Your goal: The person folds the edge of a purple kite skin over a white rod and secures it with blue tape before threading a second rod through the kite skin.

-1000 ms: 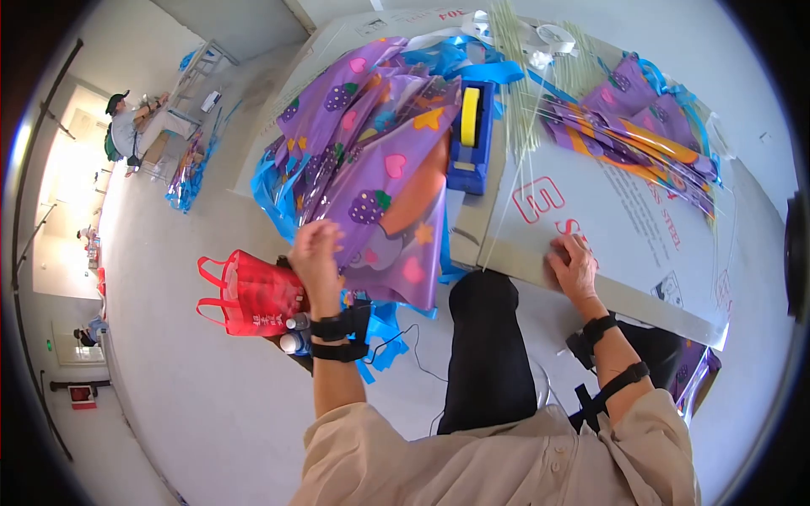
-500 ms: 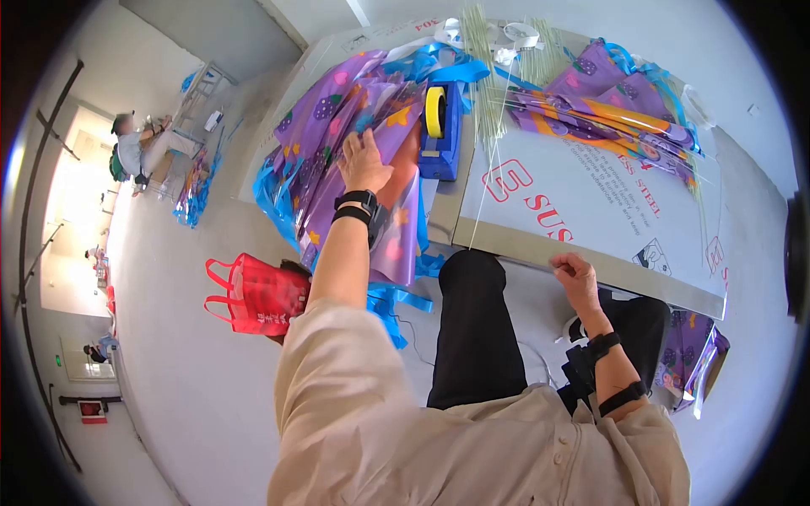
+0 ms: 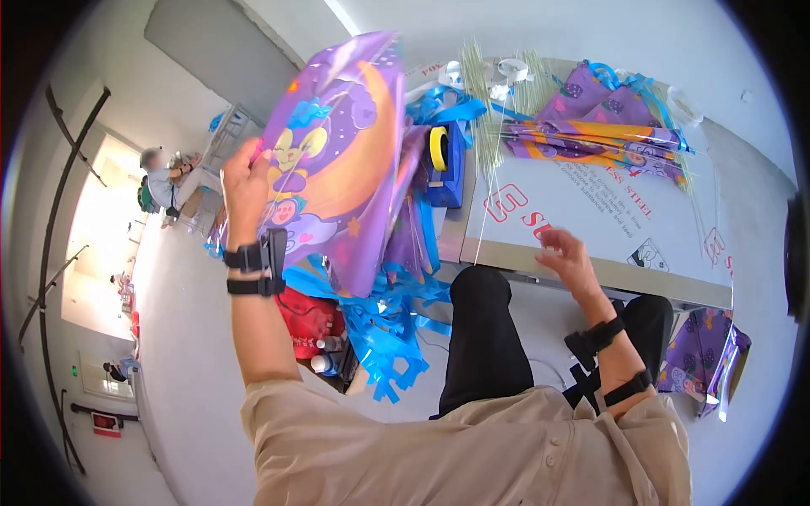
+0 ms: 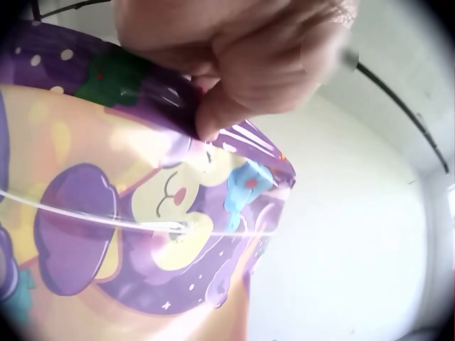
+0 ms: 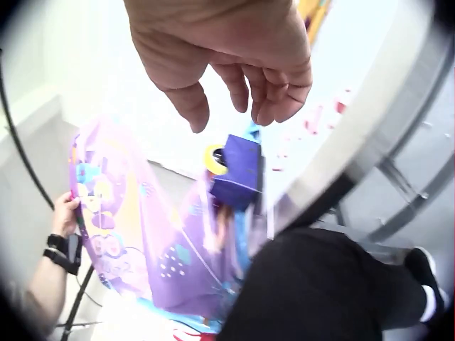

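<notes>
My left hand (image 3: 245, 185) pinches the edge of a shiny purple kite (image 3: 337, 190) printed with a moon and a cartoon animal, holding it up at the table's left side. In the left wrist view, thumb and fingers (image 4: 209, 121) grip its purple border, and a thin white rod (image 4: 92, 214) crosses the print. Blue ribbons (image 3: 384, 346) hang below. My right hand (image 3: 567, 260) hovers near the table's front edge with loosely bent fingers, holding nothing. Closest to it is the film-covered tabletop (image 3: 565, 194).
A blue tape dispenser (image 3: 445, 164) with yellow tape stands mid-table. Behind it lie thin pale rods (image 3: 481, 118); folded purple kites (image 3: 603, 143) lie at right. Below left are a red bag (image 3: 308, 320) and bottles (image 3: 325, 363). Another person (image 3: 169, 181) sits far left.
My left hand moved from above the kite pile, then onto it, and now lifts one kite up and left. My right hand left the tabletop and hovers by its edge.
</notes>
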A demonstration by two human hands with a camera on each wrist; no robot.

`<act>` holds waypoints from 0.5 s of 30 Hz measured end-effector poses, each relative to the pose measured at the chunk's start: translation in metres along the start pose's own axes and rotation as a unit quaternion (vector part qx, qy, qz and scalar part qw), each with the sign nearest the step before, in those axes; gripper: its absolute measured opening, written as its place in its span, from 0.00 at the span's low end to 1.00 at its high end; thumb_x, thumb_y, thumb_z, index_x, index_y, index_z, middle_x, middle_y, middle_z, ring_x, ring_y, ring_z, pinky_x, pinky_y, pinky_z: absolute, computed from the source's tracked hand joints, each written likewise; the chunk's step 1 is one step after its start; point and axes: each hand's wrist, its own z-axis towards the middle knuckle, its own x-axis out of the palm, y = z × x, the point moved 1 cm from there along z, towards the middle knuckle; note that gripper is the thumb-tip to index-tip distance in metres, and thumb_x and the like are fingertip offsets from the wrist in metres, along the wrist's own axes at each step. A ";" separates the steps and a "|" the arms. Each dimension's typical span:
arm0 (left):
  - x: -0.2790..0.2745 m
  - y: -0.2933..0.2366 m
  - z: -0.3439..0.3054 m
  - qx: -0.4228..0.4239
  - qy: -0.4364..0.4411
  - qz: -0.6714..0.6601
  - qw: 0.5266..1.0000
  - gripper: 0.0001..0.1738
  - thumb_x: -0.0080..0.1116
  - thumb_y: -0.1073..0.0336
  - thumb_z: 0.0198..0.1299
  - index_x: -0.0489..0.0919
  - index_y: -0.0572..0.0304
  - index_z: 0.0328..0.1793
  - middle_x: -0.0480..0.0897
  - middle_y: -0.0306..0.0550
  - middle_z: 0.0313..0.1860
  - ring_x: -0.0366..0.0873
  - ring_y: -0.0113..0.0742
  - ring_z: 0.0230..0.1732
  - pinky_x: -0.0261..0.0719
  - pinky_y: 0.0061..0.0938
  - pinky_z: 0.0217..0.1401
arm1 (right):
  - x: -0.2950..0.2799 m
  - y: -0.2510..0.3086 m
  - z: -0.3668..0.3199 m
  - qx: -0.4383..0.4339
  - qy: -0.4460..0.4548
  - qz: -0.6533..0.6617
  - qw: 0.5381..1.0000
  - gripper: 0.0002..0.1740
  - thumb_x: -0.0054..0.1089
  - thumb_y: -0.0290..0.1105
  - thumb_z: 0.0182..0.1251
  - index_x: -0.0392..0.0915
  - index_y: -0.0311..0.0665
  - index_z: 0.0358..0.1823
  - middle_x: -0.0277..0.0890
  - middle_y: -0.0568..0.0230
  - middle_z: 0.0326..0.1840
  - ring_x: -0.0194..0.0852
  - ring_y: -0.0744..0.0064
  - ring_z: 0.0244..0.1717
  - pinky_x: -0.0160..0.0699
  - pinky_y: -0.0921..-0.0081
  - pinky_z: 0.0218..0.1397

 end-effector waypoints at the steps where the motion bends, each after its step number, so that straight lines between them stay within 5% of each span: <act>1: -0.012 -0.026 -0.005 0.008 -0.002 -0.002 1.000 0.11 0.56 0.74 0.60 0.79 0.68 0.48 0.83 0.45 0.33 0.76 0.26 0.34 0.74 0.24 0.42 | -0.001 0.035 0.003 -0.052 -0.032 0.037 0.997 0.32 0.71 0.28 0.47 0.72 0.31 0.58 0.74 0.56 0.57 0.71 0.66 0.59 0.72 0.69 0.58; 4: -0.031 -0.091 -0.018 0.057 0.071 -0.017 0.996 0.11 0.57 0.74 0.60 0.79 0.71 0.48 0.82 0.41 0.33 0.76 0.24 0.35 0.73 0.21 0.41 | -0.021 0.144 0.012 -0.259 -0.112 0.079 0.956 0.52 0.77 0.30 0.41 0.59 0.34 0.71 0.61 0.51 0.71 0.54 0.61 0.74 0.62 0.60 0.69; 7: -0.032 -0.139 -0.023 0.092 0.120 -0.162 0.975 0.09 0.56 0.76 0.59 0.80 0.70 0.46 0.80 0.37 0.31 0.72 0.19 0.33 0.71 0.17 0.39 | -0.047 0.214 0.014 -0.353 -0.163 0.222 0.894 0.39 0.75 0.31 0.47 0.71 0.34 0.63 0.73 0.53 0.60 0.70 0.66 0.63 0.71 0.68 0.61; 9: -0.030 -0.173 -0.026 0.118 0.096 -0.119 0.981 0.08 0.57 0.76 0.59 0.79 0.69 0.44 0.79 0.38 0.29 0.71 0.20 0.31 0.70 0.17 0.37 | -0.072 0.251 -0.007 -0.257 0.042 0.150 0.954 0.20 0.70 0.32 0.56 0.81 0.34 0.50 0.83 0.62 0.42 0.80 0.76 0.42 0.77 0.79 0.45; 10: -0.028 -0.185 -0.027 0.135 0.072 -0.069 0.986 0.07 0.58 0.76 0.58 0.79 0.69 0.42 0.77 0.38 0.27 0.69 0.21 0.29 0.70 0.18 0.35 | -0.085 0.261 -0.017 -0.261 0.033 0.144 0.954 0.20 0.70 0.32 0.56 0.81 0.34 0.50 0.83 0.62 0.42 0.80 0.76 0.42 0.77 0.79 0.45; 12: -0.026 -0.201 -0.027 0.169 0.060 -0.060 0.982 0.06 0.59 0.75 0.56 0.77 0.69 0.39 0.75 0.38 0.24 0.68 0.22 0.28 0.69 0.19 0.33 | -0.110 0.274 -0.037 -0.310 -0.015 0.052 0.949 0.09 0.65 0.33 0.63 0.85 0.35 0.39 0.82 0.71 0.28 0.76 0.85 0.25 0.74 0.85 0.31; 14: -0.021 -0.218 -0.033 0.199 0.048 -0.047 0.978 0.06 0.61 0.75 0.55 0.76 0.69 0.36 0.73 0.39 0.22 0.66 0.23 0.26 0.68 0.19 0.31 | -0.137 0.288 -0.059 -0.340 -0.030 0.129 0.931 0.11 0.62 0.34 0.64 0.83 0.34 0.42 0.84 0.60 0.37 0.83 0.75 0.36 0.83 0.80 0.41; 15: -0.015 -0.228 -0.036 0.206 0.045 -0.035 0.977 0.07 0.62 0.75 0.53 0.74 0.69 0.34 0.72 0.39 0.21 0.64 0.24 0.25 0.67 0.20 0.29 | -0.156 0.289 -0.063 -0.339 -0.037 0.145 0.929 0.10 0.61 0.33 0.66 0.84 0.35 0.43 0.84 0.63 0.37 0.83 0.78 0.36 0.82 0.81 0.42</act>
